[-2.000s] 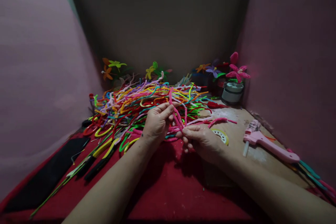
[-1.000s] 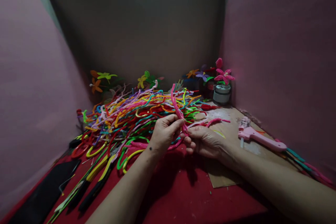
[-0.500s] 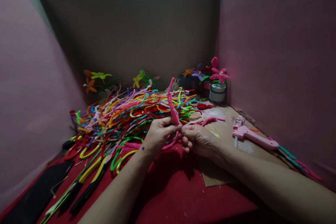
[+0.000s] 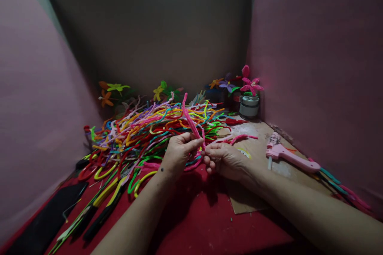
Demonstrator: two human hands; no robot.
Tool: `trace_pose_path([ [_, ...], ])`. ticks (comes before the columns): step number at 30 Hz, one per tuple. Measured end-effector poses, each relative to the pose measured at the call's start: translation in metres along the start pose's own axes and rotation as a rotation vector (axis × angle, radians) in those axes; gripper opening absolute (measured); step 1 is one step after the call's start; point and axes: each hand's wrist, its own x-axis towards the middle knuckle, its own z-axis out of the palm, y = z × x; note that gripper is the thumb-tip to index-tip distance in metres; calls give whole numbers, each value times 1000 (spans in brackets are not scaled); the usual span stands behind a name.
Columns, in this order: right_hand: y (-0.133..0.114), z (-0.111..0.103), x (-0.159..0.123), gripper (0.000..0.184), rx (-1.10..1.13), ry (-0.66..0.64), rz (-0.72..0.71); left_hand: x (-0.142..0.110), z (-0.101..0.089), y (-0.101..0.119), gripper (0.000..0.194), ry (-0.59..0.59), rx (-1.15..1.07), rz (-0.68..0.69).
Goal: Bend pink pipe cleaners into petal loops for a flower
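Note:
Pink pipe cleaners (image 4: pixel 190 120) rise from between my two hands, bundled together and leaning up to the left. My left hand (image 4: pixel 180 150) pinches the bundle near its lower end with thumb and forefinger. Close beside it, my right hand (image 4: pixel 224 157) has its thumb and forefinger closed on a pink pipe cleaner at the base of the bundle; its other fingers curl under. A single pink strand stands up between the hands. Just behind them lies a large heap of many-coloured pipe cleaners (image 4: pixel 143 127).
A pink glue gun (image 4: pixel 291 157) rests on a cardboard sheet (image 4: pixel 257 143) at right. Yellow-and-black pliers (image 4: pixel 103 199) and a black phone-like slab (image 4: pixel 56 215) lie at left on the red cloth (image 4: pixel 191 223). Pipe-cleaner flowers (image 4: pixel 251 86) stand along the back.
The pink bundle has tipped further left in my left hand. One pink strand now shows apart from it, between my hands. The view has shifted slightly.

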Motion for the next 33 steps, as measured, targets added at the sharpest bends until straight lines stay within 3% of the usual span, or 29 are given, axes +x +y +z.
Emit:
trace_pose_path([
  [7, 3, 2, 2, 12, 50, 69, 1, -2, 3, 3, 26, 18, 112, 37],
  [15, 1, -1, -3, 9, 170, -102, 77, -2, -1, -3, 20, -75, 45, 27],
  [21, 2, 1, -4, 10, 208, -58, 118, -5, 2, -2, 24, -67, 94, 11],
  [33, 1, -1, 0, 17, 4, -82, 6, -5, 4, 3, 26, 6, 125, -5],
])
